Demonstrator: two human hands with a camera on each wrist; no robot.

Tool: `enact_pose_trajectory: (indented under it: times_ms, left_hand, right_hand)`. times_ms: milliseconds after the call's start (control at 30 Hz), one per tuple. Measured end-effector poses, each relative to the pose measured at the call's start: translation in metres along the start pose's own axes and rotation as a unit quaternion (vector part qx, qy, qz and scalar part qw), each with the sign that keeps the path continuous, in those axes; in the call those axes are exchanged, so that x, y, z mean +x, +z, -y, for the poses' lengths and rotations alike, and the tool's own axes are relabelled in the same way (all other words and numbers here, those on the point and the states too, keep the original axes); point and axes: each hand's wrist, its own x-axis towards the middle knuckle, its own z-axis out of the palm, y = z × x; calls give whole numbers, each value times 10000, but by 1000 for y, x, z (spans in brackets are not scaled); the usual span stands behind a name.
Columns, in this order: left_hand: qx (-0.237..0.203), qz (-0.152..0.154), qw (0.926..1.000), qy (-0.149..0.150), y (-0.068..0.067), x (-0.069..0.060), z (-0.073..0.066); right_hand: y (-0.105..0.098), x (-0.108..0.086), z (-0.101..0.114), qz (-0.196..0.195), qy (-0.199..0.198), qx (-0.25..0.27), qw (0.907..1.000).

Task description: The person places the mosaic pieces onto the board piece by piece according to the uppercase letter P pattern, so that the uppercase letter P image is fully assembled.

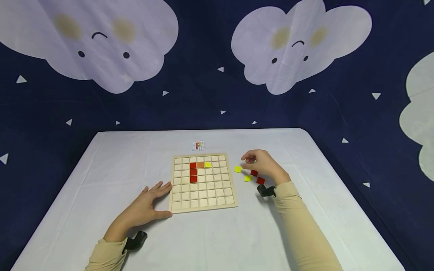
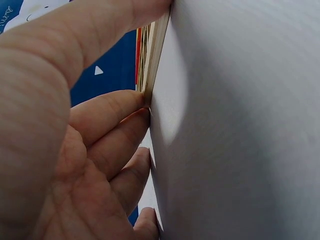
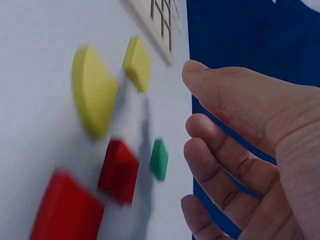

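Note:
A wooden grid board (image 1: 202, 194) lies on the table. Three red squares (image 1: 193, 172) form a column in it, with an orange square (image 1: 200, 165) and a yellow piece (image 1: 208, 164) right of the top one. My left hand (image 1: 147, 205) touches the board's left edge with spread thumb and fingers. Above the loose pieces hovers my right hand (image 1: 262, 162), fingers loosely bent, nothing visible between them. Beneath it are a yellow square (image 1: 238, 169), a yellow rounded piece (image 3: 92, 92), two red squares (image 3: 119, 172) and a green piece (image 3: 159, 160), the last hidden in the head view.
A small card (image 1: 198, 145) printed with a coloured grid lies behind the board. White cloth covers the table (image 1: 135, 158). A dark blue backdrop (image 1: 203, 109) with clouds rises beyond the table's far edge.

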Motion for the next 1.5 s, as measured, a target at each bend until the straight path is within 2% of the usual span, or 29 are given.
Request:
enact_pose_trajectory:
  times_ms: [300, 600, 1000, 1500]
  left_hand:
    - [-5, 11, 10000, -6, 1, 0, 2]
    - [4, 28, 10000, -25, 2, 1, 3]
    - [13, 49, 10000, -6, 2, 1, 2]
    - [26, 41, 10000, 18, 0, 1, 2]
  right_hand:
    - [-9, -11, -33, 9, 343, 200, 9992]
    - [-12, -18, -49, 150, 567, 364, 9976]
    - [-13, -14, -57, 184, 852, 435, 9952]
    - [-13, -15, -61, 222, 744, 565, 9954]
